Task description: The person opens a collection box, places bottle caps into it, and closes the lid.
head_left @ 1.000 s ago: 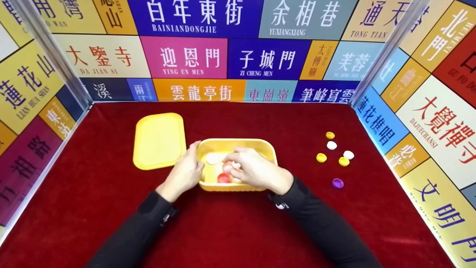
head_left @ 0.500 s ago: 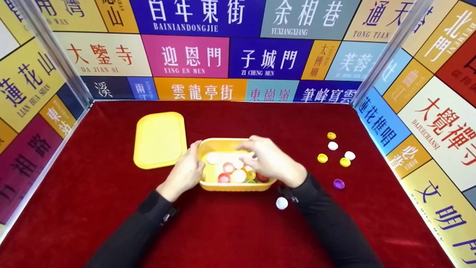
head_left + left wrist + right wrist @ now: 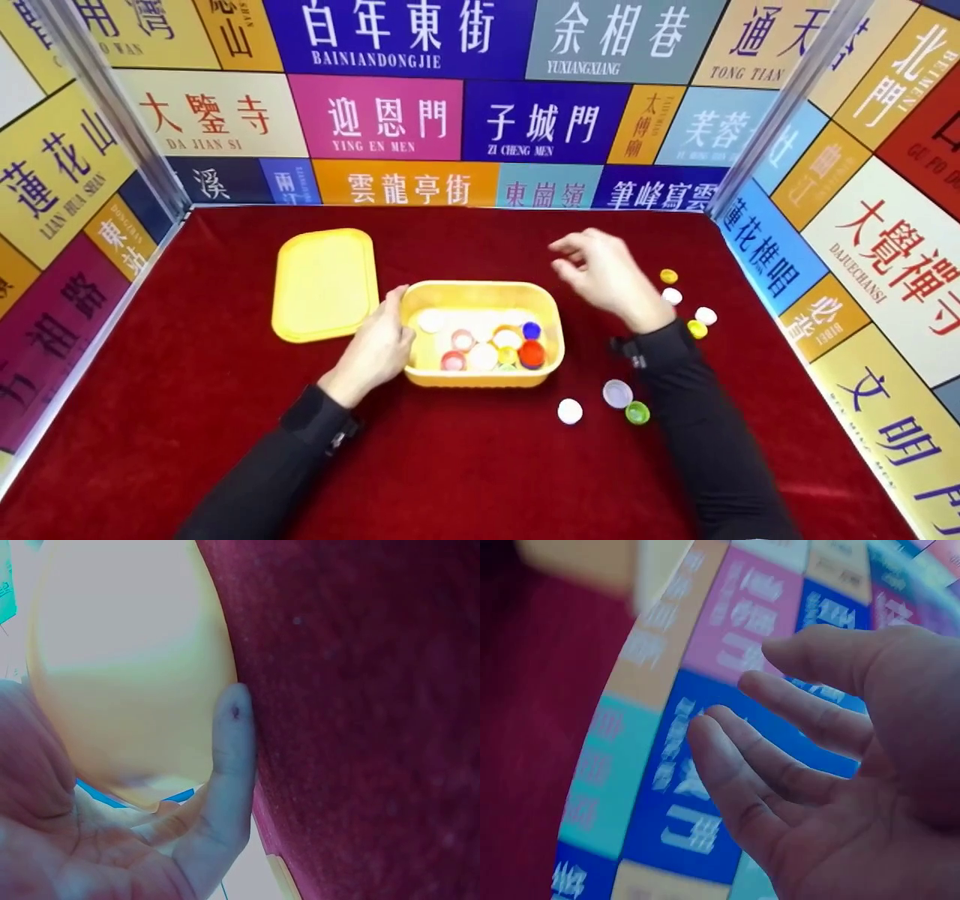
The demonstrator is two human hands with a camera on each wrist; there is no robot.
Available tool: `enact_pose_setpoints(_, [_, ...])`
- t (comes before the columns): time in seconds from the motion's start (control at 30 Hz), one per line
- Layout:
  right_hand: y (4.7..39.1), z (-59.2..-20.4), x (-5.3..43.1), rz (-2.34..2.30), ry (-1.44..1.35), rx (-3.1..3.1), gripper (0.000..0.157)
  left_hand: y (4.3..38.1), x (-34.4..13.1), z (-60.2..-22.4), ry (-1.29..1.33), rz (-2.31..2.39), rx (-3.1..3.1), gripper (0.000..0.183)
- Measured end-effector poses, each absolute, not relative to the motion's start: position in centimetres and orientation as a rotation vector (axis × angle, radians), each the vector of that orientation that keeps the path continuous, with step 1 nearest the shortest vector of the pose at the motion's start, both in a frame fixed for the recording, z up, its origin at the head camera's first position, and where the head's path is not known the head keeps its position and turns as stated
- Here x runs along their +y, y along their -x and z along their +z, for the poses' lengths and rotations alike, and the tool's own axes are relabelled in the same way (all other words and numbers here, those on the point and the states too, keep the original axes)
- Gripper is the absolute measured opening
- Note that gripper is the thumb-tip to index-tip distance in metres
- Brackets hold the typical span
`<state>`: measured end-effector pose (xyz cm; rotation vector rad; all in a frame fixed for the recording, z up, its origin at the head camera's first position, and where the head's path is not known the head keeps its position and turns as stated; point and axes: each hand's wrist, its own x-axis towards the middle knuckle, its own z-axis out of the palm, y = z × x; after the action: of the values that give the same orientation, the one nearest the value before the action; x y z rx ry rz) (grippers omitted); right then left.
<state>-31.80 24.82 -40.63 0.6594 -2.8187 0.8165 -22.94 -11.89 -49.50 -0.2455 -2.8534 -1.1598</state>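
Observation:
A yellow rectangular plastic box (image 3: 480,379) stands in the middle of the table with several bottle caps inside, among them a red cap (image 3: 532,352) and a blue cap (image 3: 531,330). My left hand (image 3: 375,341) holds the box by its left end; in the left wrist view, a finger (image 3: 234,735) lies along the box's pale wall. Right of the box, my right hand (image 3: 606,277) is above the table, holding nothing. The right wrist view shows its fingers (image 3: 720,757) apart and slightly bent.
The yellow lid (image 3: 325,285) lies flat to the left of the box. A white cap (image 3: 570,411), a grey-lilac cap (image 3: 618,394) and a green cap (image 3: 637,412) lie at front right. Several caps, including a yellow one (image 3: 697,329), lie farther right. Printed panels enclose the table.
My right hand has come out of the box and moved right and away from me. Grey-lilac and green caps, hidden before, now show beside the white cap. My left hand stays on the box.

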Motion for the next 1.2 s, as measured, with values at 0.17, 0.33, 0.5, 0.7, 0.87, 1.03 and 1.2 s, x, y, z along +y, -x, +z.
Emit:
enact_pose_setpoints(0.17, [33.9, -41.1, 28.7, 0.770, -0.490, -2.857, 0.034, 22.9, -11.9, -49.5, 0.253, -1.161, -2.843, 0.070])
enact_pose_setpoints(0.33, [35.8, -42.1, 32.0, 0.743, -0.376, -2.872, 0.037, 23.0, -11.9, -49.5, 0.246, -1.157, -2.847, 0.071])
enact_pose_setpoints(0.5, [37.2, -43.8, 35.2, 0.696, -0.307, -2.874, 0.042, 22.9, -11.9, -49.7, 0.247, -1.148, -2.839, 0.070])
enact_pose_setpoints(0.7, [38.2, -45.3, 38.4, 0.678, -0.205, -2.918, 0.048, 23.0, -11.8, -49.6, 0.227, -1.158, -2.844, 0.070])
enact_pose_setpoints(0.87, [38.5, -45.8, 40.0, 0.626, -0.096, -3.022, 0.055, 22.9, -11.8, -49.4, 0.222, -1.165, -2.841, 0.069])
enact_pose_setpoints(1.03, [38.3, -46.1, 40.8, 0.611, 0.007, -3.104, 0.055, 22.9, -11.9, -49.5, 0.235, -1.167, -2.833, 0.069])
enact_pose_setpoints(1.2, [38.1, -46.3, 41.0, 0.670, 0.105, -3.097, 0.048, 22.9, -11.9, -49.4, 0.240, -1.164, -2.827, 0.069])
